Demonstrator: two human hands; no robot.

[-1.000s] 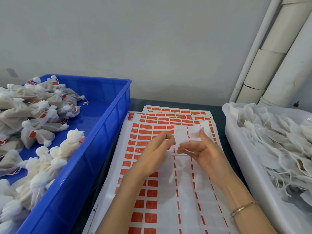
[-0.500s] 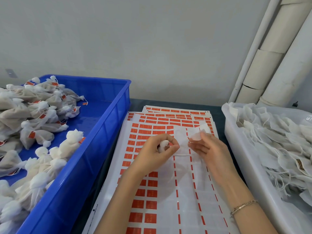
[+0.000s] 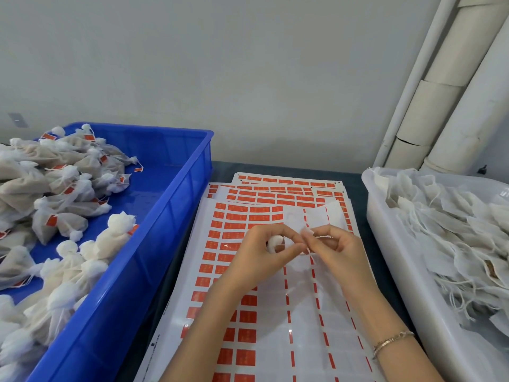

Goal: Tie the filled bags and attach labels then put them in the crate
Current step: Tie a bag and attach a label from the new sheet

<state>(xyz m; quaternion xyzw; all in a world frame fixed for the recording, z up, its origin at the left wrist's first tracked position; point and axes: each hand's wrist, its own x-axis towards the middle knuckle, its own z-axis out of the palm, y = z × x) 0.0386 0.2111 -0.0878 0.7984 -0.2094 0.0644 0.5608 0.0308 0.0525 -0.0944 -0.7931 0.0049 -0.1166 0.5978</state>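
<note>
L hand [image 3: 259, 257] grips bag [image 3: 275, 241] at bunched neck, R hand [image 3: 333, 252] pinches white end [image 3: 308, 232] just to its right; crate [image 3: 154, 244] lies left, nearer L.

packing workshop: blue crate [image 3: 165, 230], label sheets [image 3: 249, 217]

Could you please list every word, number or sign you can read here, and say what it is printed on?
Nothing is legible.
Print on the orange stickers of the label sheet: too blurred.
Small black print on the sheet's left margin: too small.
Print on the orange labels of the tied bags in the blue crate: too small.
</note>
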